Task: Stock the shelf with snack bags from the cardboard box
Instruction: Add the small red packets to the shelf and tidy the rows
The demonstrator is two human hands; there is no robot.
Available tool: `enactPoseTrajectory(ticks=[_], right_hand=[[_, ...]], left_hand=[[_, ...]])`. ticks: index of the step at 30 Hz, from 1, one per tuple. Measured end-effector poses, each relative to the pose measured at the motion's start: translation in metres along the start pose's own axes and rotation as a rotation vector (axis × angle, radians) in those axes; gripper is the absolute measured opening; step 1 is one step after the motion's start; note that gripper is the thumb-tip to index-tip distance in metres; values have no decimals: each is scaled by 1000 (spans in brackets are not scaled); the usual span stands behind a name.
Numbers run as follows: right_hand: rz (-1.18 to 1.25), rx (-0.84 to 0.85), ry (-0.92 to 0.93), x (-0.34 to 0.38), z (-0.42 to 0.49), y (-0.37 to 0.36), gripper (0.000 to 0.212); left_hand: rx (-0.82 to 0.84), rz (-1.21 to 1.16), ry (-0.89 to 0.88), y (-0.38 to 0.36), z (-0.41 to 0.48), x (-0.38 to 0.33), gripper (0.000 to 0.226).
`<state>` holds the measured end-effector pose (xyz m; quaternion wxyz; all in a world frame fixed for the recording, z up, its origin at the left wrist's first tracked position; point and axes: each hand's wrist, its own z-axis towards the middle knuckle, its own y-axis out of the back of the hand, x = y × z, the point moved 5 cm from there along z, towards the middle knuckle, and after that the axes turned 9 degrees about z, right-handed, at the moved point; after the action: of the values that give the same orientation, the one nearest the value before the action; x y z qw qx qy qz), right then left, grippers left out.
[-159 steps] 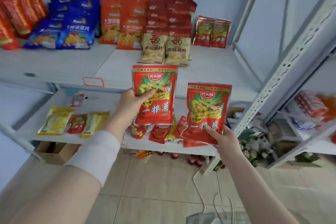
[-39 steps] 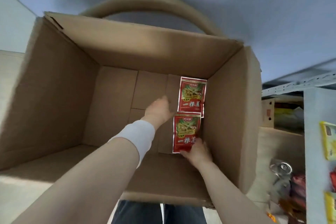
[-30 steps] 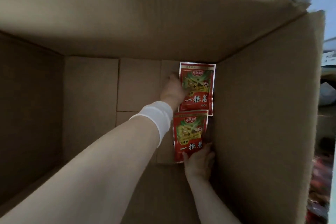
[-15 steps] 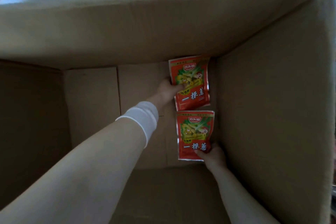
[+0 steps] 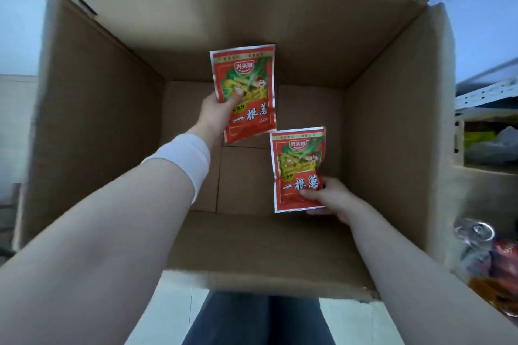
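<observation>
Within the open brown cardboard box, the left hand pinches 1 red foil snack bag, the right hand a 2nd red bag at 4 o'clock of it; both long axes run 12-to-6, tops at 12.

cardboard box walls around; top open

cardboard box: brown, top open, seen from above. first snack bag: red, green-yellow print, upright, face toward me, held toward the box's far wall by my left hand. second snack bag: identical, upright, lower, nearer the right wall, gripped at its lower right corner by my right hand.
</observation>
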<state>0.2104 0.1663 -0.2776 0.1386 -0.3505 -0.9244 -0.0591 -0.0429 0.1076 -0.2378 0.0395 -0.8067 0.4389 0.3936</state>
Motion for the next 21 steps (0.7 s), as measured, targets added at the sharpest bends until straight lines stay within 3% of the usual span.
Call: enactPoseTrajectory(ticks=[10, 12, 16, 21], right_hand=[[66, -118, 512, 19, -180, -8, 44], [151, -167, 586, 4, -213, -8, 40], [354, -234, 704, -38, -273, -5, 12], [485, -403, 755, -112, -337, 26, 24]], left_hand=[[-61, -194, -213, 87, -154, -61, 35], [-19, -177, -276, 86, -181, -70, 31], [81, -127, -379, 70, -241, -80, 29], [219, -36, -491, 14, -321, -91, 25]])
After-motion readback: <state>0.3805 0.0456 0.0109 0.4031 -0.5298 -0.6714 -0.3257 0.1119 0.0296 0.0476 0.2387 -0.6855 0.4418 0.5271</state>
